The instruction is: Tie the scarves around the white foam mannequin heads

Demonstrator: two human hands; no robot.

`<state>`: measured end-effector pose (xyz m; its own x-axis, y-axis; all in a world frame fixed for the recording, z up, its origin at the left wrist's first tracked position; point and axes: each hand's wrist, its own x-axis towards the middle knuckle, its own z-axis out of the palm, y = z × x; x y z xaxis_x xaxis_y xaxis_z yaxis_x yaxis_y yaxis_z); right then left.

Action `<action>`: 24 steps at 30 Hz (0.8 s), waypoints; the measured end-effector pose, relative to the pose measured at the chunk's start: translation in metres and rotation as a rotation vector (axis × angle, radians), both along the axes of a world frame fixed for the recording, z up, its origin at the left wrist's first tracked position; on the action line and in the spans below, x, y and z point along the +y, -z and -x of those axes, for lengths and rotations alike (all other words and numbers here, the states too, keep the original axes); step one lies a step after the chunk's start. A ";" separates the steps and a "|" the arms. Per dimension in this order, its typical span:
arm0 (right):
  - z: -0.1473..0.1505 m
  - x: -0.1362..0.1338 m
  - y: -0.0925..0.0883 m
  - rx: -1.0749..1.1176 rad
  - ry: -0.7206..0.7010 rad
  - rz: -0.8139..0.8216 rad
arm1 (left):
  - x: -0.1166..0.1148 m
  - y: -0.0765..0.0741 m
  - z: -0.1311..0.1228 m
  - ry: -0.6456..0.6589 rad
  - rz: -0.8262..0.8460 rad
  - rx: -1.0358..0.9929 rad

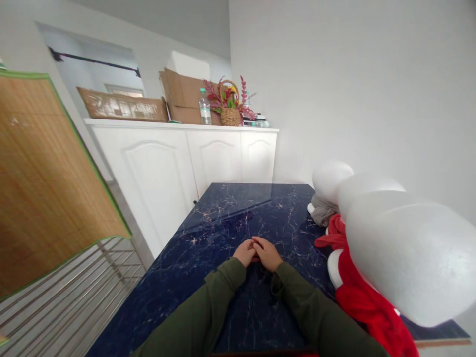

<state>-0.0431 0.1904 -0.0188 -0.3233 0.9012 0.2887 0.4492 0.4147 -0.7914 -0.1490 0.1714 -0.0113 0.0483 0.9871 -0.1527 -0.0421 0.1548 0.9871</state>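
My left hand point(245, 253) and my right hand point(267, 253) rest together on the dark blue marbled table point(238, 206). Their fingers are curled in and meet at the tips, both hands closed with no object showing between them. Part of the fingers is hidden under the palms. To the right stands a row of large, smooth white rounded forms point(412, 248), like mannequin heads. Red cloth point(366, 307) is wrapped below the nearer ones, and grey cloth point(323, 210) lies under the farthest. Neither hand touches them.
A white cabinet point(156, 173) stands behind the table, carrying cardboard boxes point(186, 94), a water bottle point(205, 108) and a wicker basket point(230, 117) of artificial flowers. At left, a bamboo mat point(55, 183) hangs over a metal rack point(82, 287). A white wall rises at right.
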 end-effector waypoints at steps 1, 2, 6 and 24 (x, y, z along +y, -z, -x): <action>-0.002 0.000 0.001 0.011 -0.003 0.016 | 0.000 0.001 -0.001 0.001 0.002 -0.003; -0.003 0.000 0.001 0.019 0.000 0.030 | 0.000 0.001 -0.001 0.002 0.002 -0.004; -0.002 0.001 -0.001 0.005 0.016 0.039 | 0.001 0.004 0.001 0.029 0.002 -0.014; -0.001 -0.004 -0.005 -0.022 0.014 0.010 | 0.001 0.005 0.002 0.054 -0.028 0.004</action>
